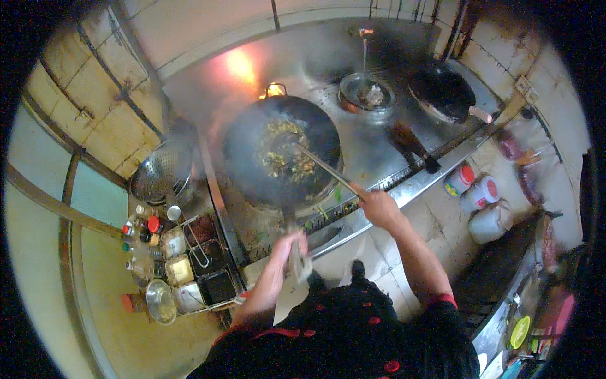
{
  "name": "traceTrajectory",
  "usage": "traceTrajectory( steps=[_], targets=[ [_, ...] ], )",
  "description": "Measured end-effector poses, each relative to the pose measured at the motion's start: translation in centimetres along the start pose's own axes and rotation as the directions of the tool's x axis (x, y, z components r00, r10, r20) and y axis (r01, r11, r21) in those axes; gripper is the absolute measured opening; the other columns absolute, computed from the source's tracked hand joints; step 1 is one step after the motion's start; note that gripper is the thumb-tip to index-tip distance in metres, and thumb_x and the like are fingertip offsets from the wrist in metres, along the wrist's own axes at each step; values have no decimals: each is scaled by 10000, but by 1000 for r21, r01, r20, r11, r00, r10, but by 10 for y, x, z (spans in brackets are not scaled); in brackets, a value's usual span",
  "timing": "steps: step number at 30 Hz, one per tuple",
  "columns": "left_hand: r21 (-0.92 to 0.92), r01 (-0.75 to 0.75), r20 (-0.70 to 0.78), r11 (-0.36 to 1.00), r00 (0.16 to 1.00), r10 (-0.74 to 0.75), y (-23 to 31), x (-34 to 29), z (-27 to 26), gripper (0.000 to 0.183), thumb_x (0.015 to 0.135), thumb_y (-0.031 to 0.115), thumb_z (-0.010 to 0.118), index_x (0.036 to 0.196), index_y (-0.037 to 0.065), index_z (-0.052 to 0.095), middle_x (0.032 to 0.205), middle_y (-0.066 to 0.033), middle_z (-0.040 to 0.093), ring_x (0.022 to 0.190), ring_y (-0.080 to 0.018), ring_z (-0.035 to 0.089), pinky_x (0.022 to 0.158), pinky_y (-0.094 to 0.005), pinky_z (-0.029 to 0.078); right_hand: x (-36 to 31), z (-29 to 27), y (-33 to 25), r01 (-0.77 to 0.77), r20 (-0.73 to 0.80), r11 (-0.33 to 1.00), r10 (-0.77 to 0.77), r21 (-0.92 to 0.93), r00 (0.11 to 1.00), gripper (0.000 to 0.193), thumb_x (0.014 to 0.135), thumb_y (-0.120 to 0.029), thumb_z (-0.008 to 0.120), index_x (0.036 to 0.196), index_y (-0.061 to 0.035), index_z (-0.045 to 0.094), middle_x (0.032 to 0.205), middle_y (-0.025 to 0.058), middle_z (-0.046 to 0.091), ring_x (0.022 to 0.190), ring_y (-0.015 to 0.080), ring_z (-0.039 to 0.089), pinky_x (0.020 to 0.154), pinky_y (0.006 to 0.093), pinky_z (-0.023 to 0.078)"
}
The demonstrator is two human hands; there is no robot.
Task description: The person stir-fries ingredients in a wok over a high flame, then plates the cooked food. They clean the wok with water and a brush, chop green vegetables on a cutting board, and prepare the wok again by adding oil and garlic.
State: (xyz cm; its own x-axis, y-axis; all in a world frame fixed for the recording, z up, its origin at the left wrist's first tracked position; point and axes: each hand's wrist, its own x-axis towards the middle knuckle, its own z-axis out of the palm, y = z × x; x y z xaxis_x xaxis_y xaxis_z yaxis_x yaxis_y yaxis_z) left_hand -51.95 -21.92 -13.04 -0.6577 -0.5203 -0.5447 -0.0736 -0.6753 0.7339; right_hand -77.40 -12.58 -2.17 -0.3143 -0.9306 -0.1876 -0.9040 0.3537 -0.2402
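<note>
Head view: looking down on a steel stove, with both hands at work
Left hand (288, 247): wrapped round a pale cloth (300, 265) just below the wok's near edge; whether it also grips the wok is unclear
Right hand (380, 210): clenched round the end of the long ladle handle (328, 168)
Wok (243, 174): on the stove's left burner, dark, its far loop handle beside a flame (275, 90)
Food (278, 165): chopped pieces in the wok, hazed by steam, around the ladle's head
Left side: perforated strainer (165, 167), above seasoning containers (179, 270)
Right side: water-filled basin (351, 95), near another dark wok (442, 91)
</note>
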Motion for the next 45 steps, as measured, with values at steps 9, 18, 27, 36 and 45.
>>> traceTrajectory(
  steps=[9, 18, 27, 36, 45],
  targets=[
    [-441, 223, 330, 869, 941, -74, 39, -75, -21, 180, 840, 185, 516, 940, 35, 521, 737, -25, 547, 647, -130, 552, 572, -257, 488, -159, -124, 81, 119, -1, 987, -119, 109, 993, 449, 787, -93, 606, 1225, -179, 557, 809, 173, 642, 670, 292, 619, 626, 351, 489],
    [-15, 131, 72, 991, 989, -130, -40, -75, 87, 61, 749, 105, 513, 790, 60, 521, 585, -9, 455, 493, -150, 490, 467, -298, 403, -182, -31, 54, 4, -383, 992, 44, 123, 923, 389, 842, -145, 558, 1228, -199, 550, 755, 165, 608, 712, 331, 603, 653, 410, 488],
    [-248, 417, 430, 874, 856, -287, -71, -86, 140, 112, 778, 84, 479, 853, 1, 488, 667, -63, 493, 552, -151, 499, 511, -285, 455, -363, 10, 47, -312, -49, 482, 600, 819, 798, 459, 863, -86, 531, 1310, -39, 435, 645, 69, 522, 522, 123, 508, 511, 307, 450],
    [512, -11, 263, 859, 954, -145, -131, -106, 152, 226, 739, -43, 517, 939, 33, 446, 653, -72, 494, 497, -172, 522, 409, -325, 437, -354, 34, -17, -55, 303, -458, 489, 887, 818, 640, 801, 9, 532, 1383, -45, 273, 696, 50, 473, 482, 132, 493, 397, 269, 416],
    [429, 678, 504, 597, 369, -781, -145, -63, 119, 103, 796, 41, 462, 866, -15, 513, 719, -96, 506, 593, -185, 506, 521, -328, 443, -400, 69, -34, 289, 308, -798, 497, 528, 811, 380, 819, -2, 516, 1173, -58, 391, 705, 55, 492, 500, 93, 459, 386, 234, 383]
  ],
)
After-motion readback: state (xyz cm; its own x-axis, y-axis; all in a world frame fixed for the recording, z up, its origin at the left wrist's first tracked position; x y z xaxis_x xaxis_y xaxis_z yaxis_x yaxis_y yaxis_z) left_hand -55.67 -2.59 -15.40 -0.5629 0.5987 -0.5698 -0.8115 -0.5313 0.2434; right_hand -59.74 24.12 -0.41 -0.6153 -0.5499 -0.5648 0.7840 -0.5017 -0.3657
